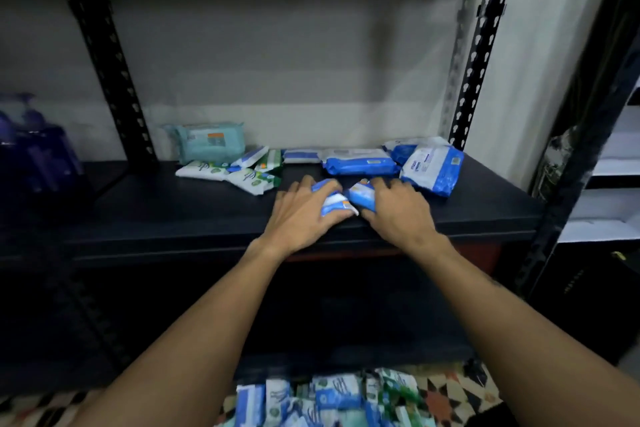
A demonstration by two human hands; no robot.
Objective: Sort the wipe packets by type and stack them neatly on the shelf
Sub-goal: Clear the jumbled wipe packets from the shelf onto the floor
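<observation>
On the dark shelf, my left hand grips small blue-and-white wipe packets near the front edge. My right hand grips another small blue packet right beside them. Behind the hands lie larger blue packets and a big blue-and-white pack leaning at the right. Green-and-white packets lie loosely to the left, with a teal pack behind them against the wall.
Black slotted uprights frame the shelf bay. Blue bottles stand at the far left. A heap of mixed wipe packets lies below on a patterned floor. White shelving shows at the right.
</observation>
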